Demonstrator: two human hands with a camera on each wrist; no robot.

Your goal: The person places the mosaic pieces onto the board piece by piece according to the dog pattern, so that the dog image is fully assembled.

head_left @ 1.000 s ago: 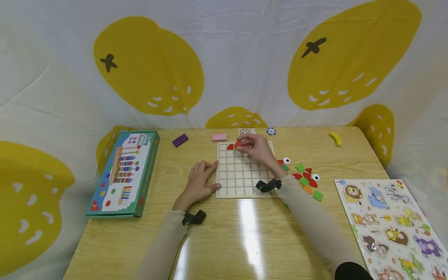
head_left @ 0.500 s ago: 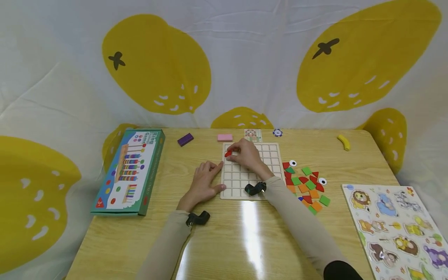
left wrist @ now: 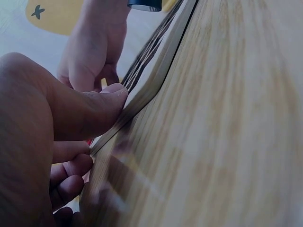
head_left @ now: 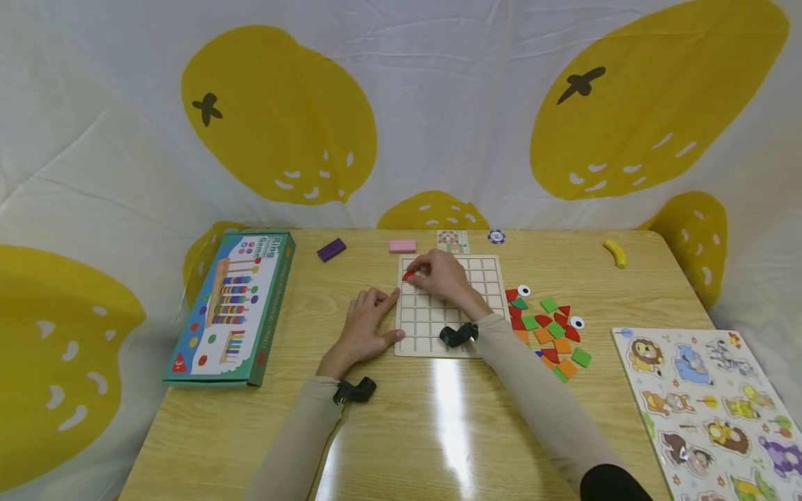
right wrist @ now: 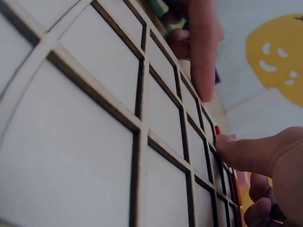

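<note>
A square wooden grid board point(head_left: 421, 323) lies on the table. My left hand point(head_left: 362, 328) rests at its left side, index fingertip and thumb touching the edge. In the left wrist view, the thumb point(left wrist: 102, 106) presses on the board's rim with the other fingers beside it. Between thumb and fingertips, my right hand point(head_left: 443, 280) pinches a small red tile point(head_left: 408, 275) at the leftmost column, second row from the far edge. Red tile edges point(right wrist: 237, 190) show past the thumb in the right wrist view. My right hand hides part of the top rows.
Loose red, green and orange tiles point(head_left: 543, 337) lie right of the board, with white eye discs point(head_left: 577, 323). Behind it are a pattern card point(head_left: 453, 241), a pink block point(head_left: 402, 246) and a poker chip point(head_left: 496, 236). A game box point(head_left: 232, 309) stands left, an animal puzzle point(head_left: 708, 410) right.
My right hand has moved left and slightly nearer with the red tile, from the top row to the left column. The left hand stays at the edge; the head view has shifted slightly.
</note>
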